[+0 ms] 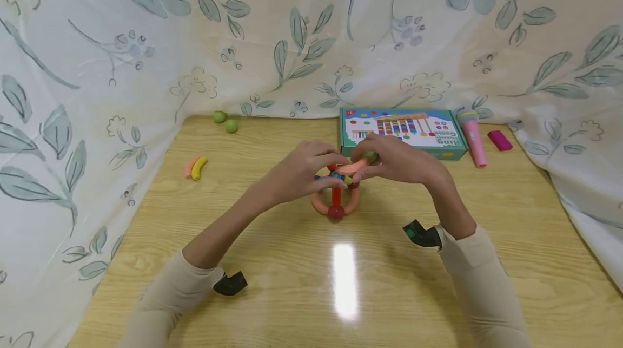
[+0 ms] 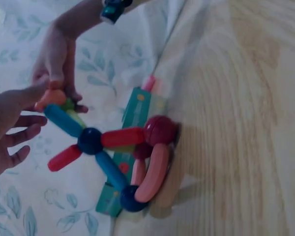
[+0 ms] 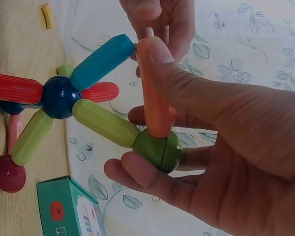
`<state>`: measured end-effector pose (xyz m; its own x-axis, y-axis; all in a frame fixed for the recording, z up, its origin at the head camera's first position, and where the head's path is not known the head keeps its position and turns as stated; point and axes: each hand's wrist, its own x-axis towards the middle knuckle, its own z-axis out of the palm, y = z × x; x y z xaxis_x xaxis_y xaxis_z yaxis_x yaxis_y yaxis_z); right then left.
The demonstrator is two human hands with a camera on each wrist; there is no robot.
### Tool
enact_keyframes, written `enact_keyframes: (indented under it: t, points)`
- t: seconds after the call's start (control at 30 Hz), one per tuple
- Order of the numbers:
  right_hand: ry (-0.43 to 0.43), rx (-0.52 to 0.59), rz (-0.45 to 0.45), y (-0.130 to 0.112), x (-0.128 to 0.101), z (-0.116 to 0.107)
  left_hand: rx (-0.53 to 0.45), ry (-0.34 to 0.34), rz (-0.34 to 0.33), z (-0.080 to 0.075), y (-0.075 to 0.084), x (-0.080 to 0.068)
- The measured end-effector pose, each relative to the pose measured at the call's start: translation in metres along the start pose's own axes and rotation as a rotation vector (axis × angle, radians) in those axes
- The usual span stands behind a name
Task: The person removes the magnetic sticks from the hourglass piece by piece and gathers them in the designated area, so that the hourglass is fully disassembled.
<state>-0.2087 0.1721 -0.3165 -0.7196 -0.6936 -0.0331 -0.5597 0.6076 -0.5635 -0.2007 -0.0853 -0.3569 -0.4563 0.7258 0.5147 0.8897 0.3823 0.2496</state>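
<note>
Right up against the right-wrist camera, the person's right hand [image 3: 226, 147] pinches a curved orange plastic rod [image 3: 155, 93] under its thumb, while the lower fingers [image 3: 147, 179] cradle a green ball joint [image 3: 158, 150] at the rod's lower end. That ball sits on the tip of a lime-green stick [image 3: 104, 123], one spoke of a colourful rod-and-ball toy structure [image 1: 336, 188] that stands near the middle of the light wooden table [image 1: 272, 294]. The spokes, teal [image 3: 102, 61], red [image 3: 14, 88] and green, radiate from a dark blue hub ball [image 3: 60, 97]. The left hand [image 1: 299, 172] meets the top of the toy from the other side; its fingertips [image 3: 157, 19] appear to touch the upper end of the orange rod, though the wrist view is too blurred to say whether they grip it. A pink arched base with a dark red ball [image 1: 336, 211] rests on the wood. Behind lie a teal game box [image 1: 404, 131], a pink toy microphone [image 1: 473, 139], a magenta block [image 1: 499, 140], two green balls [image 1: 226, 121] and loose curved pieces [image 1: 196, 167].
</note>
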Motion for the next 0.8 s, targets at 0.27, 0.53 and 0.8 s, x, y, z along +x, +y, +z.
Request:
enact_keyframes:
  t: [0.27,0.53,0.8]
  points:
    - [0.017,0.001,-0.072,0.005,-0.005,-0.001,0.005,0.033,-0.082,0.009,0.014,0.001]
    - [0.058,-0.042,-0.1,0.006,-0.003,0.001,-0.074,0.099,-0.134,0.012,0.014,-0.004]
    - [0.053,-0.056,-0.112,0.007,-0.002,0.003,-0.133,0.147,-0.152,0.013,0.011,-0.005]
